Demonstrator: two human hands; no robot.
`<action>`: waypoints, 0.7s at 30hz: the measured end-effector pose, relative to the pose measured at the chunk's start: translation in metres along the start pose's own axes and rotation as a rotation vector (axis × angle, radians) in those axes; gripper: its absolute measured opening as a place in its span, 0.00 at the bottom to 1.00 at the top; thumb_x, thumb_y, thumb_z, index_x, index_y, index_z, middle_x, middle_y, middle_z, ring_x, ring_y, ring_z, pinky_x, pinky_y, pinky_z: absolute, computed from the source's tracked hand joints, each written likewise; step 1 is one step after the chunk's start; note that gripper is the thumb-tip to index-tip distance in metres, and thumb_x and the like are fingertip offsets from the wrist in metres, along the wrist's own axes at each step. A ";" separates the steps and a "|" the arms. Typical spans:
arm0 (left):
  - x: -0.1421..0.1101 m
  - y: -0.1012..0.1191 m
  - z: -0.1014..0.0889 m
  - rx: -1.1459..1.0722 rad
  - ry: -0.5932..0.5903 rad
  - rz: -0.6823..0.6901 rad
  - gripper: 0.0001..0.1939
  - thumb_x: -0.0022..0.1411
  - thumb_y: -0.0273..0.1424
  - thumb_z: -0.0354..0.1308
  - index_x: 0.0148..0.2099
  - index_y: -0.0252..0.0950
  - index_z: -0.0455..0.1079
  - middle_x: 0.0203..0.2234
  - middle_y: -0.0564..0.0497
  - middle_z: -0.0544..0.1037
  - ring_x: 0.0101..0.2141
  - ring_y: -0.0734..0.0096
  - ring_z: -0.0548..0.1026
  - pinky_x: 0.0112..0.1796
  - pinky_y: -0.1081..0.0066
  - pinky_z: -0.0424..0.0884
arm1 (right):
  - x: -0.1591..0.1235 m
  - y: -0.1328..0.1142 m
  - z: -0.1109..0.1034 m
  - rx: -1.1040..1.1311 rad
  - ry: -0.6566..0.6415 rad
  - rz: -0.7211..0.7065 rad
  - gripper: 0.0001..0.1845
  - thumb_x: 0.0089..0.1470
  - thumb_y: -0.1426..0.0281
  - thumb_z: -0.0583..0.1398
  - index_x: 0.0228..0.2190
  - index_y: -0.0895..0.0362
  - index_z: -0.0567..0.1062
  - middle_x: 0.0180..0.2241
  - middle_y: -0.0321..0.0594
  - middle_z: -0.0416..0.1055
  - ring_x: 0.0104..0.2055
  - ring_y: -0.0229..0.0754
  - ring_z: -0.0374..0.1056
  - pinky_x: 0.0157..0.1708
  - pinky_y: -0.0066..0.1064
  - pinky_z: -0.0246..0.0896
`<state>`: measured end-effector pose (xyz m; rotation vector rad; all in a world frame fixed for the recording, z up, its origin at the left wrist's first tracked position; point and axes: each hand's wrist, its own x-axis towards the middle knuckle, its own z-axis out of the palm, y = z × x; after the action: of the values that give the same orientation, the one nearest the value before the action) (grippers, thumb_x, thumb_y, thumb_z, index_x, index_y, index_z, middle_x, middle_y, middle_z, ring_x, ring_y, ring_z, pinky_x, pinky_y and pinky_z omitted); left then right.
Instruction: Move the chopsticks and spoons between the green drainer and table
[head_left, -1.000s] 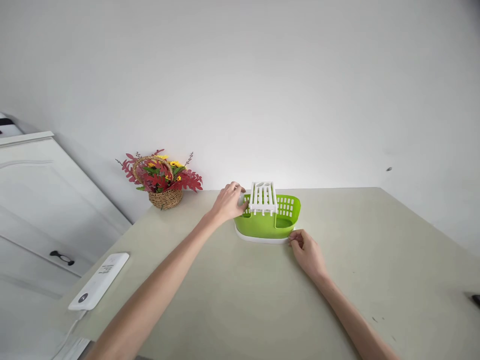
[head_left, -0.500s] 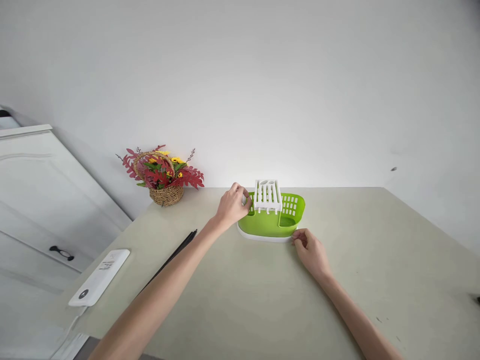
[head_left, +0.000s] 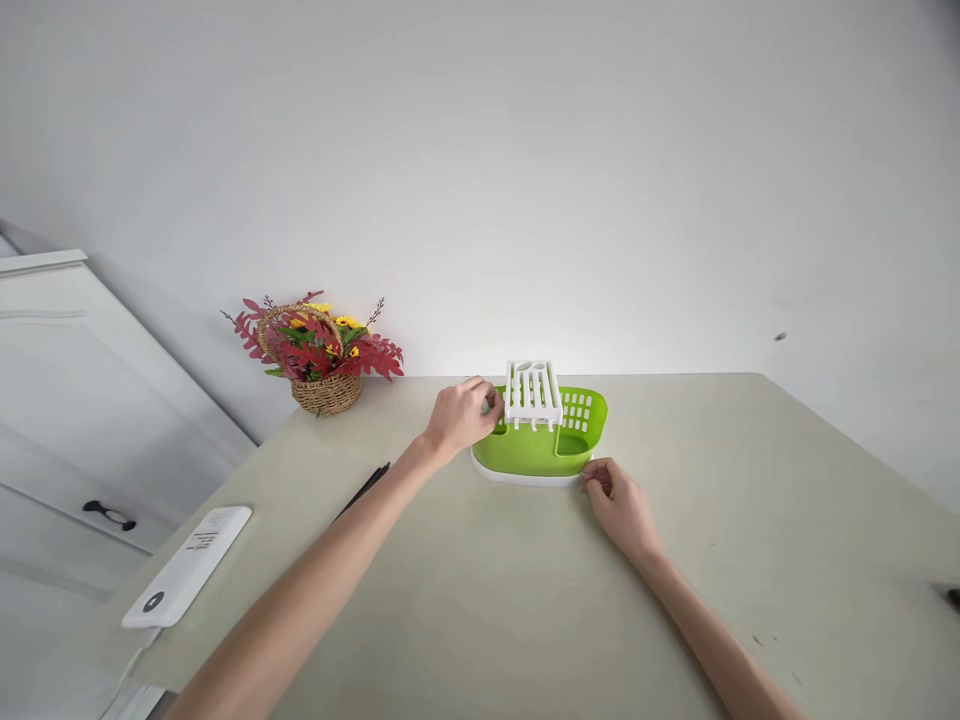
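A green plastic basket (head_left: 517,450) with a slotted back stands upright on a white base tray (head_left: 532,481) at the middle of the table. Across the basket's top sits a white slotted rack (head_left: 534,395) with small hooks along its front. At the basket's left end, my left hand (head_left: 461,412) is closed around a small pale thing, mostly hidden by the fingers; its kind cannot be made out. By the front right corner, my right hand (head_left: 619,500) has its fingers closed against the white tray's rim.
Behind on the left stands a wicker basket (head_left: 328,393) of red leaves and yellow flowers. A white device with a cord (head_left: 187,568) lies near the table's left edge. Thin black sticks (head_left: 365,487) show partly behind my left forearm. A white cabinet (head_left: 82,420) stands left of the table (head_left: 487,600).
My left hand's fingers have drawn in more tightly around the pale thing at the basket's left end. Black sticks have come into sight beside my left forearm. My right hand stays at the tray.
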<state>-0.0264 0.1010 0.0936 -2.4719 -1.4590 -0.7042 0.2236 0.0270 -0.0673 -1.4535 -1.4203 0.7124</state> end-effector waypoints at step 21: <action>0.030 -0.016 -0.002 0.053 0.064 0.152 0.18 0.67 0.29 0.56 0.24 0.35 0.75 0.23 0.50 0.77 0.22 0.72 0.69 0.27 0.71 0.58 | 0.001 0.003 0.003 0.008 -0.004 -0.014 0.09 0.53 0.64 0.53 0.34 0.51 0.71 0.33 0.37 0.78 0.35 0.45 0.74 0.40 0.35 0.65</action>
<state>-0.0284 0.1310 0.1081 -2.4640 -1.2355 -0.6991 0.2228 0.0291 -0.0710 -1.4361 -1.4275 0.7116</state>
